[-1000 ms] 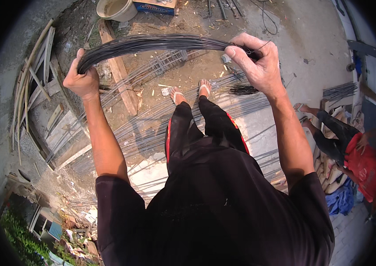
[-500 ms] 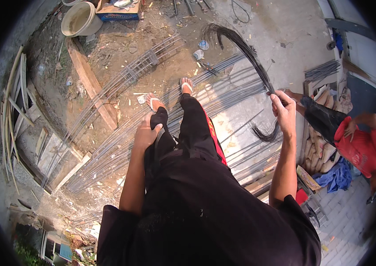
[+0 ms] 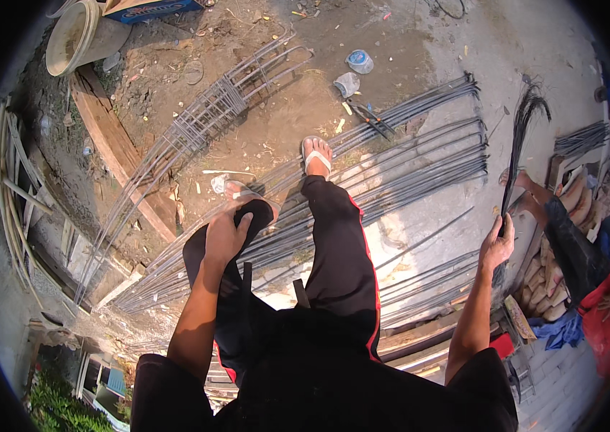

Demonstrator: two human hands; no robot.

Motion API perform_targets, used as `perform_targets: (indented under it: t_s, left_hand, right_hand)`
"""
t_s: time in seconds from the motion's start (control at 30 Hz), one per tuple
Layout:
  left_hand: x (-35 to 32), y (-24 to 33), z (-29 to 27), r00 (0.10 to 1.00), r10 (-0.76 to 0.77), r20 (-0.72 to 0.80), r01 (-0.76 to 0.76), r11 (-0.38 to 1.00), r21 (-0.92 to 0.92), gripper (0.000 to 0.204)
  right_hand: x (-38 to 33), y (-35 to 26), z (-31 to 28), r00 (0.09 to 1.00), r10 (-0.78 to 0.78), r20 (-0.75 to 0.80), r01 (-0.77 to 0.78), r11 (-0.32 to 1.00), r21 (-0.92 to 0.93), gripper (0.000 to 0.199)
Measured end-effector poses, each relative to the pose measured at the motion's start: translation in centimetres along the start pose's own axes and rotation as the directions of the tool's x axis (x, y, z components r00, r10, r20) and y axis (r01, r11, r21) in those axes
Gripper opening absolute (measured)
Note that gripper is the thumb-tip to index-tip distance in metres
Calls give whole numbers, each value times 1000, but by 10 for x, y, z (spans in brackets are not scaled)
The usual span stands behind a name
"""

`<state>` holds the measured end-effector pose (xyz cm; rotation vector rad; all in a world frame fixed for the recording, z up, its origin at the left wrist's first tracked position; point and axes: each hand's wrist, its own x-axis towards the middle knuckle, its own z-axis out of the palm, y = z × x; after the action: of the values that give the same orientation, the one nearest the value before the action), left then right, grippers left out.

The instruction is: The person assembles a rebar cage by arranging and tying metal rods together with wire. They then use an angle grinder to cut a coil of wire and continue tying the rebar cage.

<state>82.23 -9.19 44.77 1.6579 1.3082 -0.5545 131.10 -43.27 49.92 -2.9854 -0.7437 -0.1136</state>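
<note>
My right hand (image 3: 496, 246), out to the right, is closed around a bundle of thin black binding wire (image 3: 518, 155). The strands stand up from the fist and fray at the top; a shorter end hangs below it. My left hand (image 3: 225, 237) rests on my bent left knee, thumb apart from the fingers and nothing visible in it. Beneath me lie long steel reinforcing bars (image 3: 420, 155), with hooked ends to the right. A tied rebar cage (image 3: 215, 108) lies ahead to the left. Dark-handled pincers (image 3: 371, 119) lie by the bars.
At far left are a dirty bucket (image 3: 78, 39) and a blue carton (image 3: 150, 9). A wooden plank (image 3: 118, 147) lies left of the cage. On the right, a person in a red shirt (image 3: 604, 324) stands near stacked sacks (image 3: 546, 277) and a blue tarp (image 3: 561, 330). Plastic cups (image 3: 359, 62) litter the ground.
My right hand has moved right and lower, and the wire bundle now points more upright instead of arching left. My left knee is bent more, the hand still on it. The view has shifted.
</note>
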Motion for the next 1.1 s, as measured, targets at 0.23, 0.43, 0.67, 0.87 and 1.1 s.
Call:
perform_targets:
  t_s: [0.23, 0.43, 0.67, 0.87, 1.1]
  left_hand:
    - [227, -27, 170, 971, 241, 15, -239, 969, -69, 42]
    - [331, -32, 251, 934, 328, 145, -254, 890, -378, 39]
    - [385, 33, 228, 844, 515, 149, -494, 855, -161, 30]
    - [362, -20, 221, 878, 462, 123, -437, 880, -184, 35]
    - [366, -10, 222, 860, 503, 85, -488, 860, -151, 33]
  right_hand:
    - [-125, 28, 327, 794, 304, 526, -254, 953, -167, 55]
    - [-58, -55, 403, 982, 115, 147, -126, 990, 67, 51]
    - [4, -13, 470, 976, 191, 108, -193, 981, 9, 36]
    - [-23, -45, 437, 944, 197, 265, -274, 916, 295, 30]
    - [-16, 1, 461, 978, -20, 209, -27, 975, 221, 31]
